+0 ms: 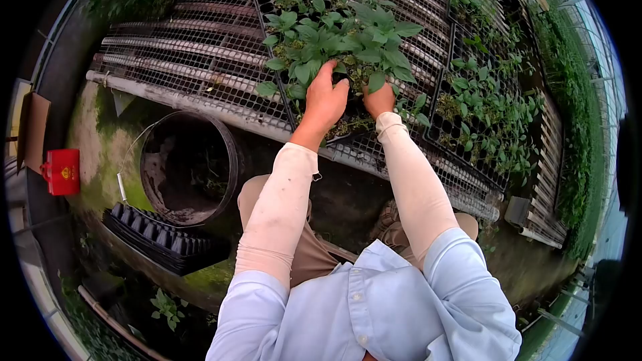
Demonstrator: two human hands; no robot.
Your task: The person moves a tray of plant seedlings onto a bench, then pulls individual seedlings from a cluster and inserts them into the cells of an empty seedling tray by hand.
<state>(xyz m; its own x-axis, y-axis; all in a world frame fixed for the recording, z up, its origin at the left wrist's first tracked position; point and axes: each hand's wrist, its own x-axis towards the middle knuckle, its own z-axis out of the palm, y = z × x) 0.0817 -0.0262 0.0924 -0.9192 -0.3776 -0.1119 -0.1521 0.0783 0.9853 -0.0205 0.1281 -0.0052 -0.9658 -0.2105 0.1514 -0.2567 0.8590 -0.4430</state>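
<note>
Clock read from the body: at twelve, on the mesh-topped table (200, 47), a black cell tray (265, 4) crowded with leafy seedlings (314, 32), set over the near edge, presumably for a short reach; in at the foliage from below, left hand (326, 99) and right hand (379, 100) side by side, probably to get under the leaves without crushing them; on the left, thumb and forefinger apart, cannot tell whether pinching a stem; on the right, fingertips hidden by leaves, cannot tell whether closed or spread; at one o'clock, a second tray (442, 80) of seedlings, apart from the first but likely within reach; at ten, on the ground, a bucket (155, 174), mouth upward near the knee, seemingly handy; toward half past nine, a stack of black trays (164, 237), nested, perhaps to save room.
</note>
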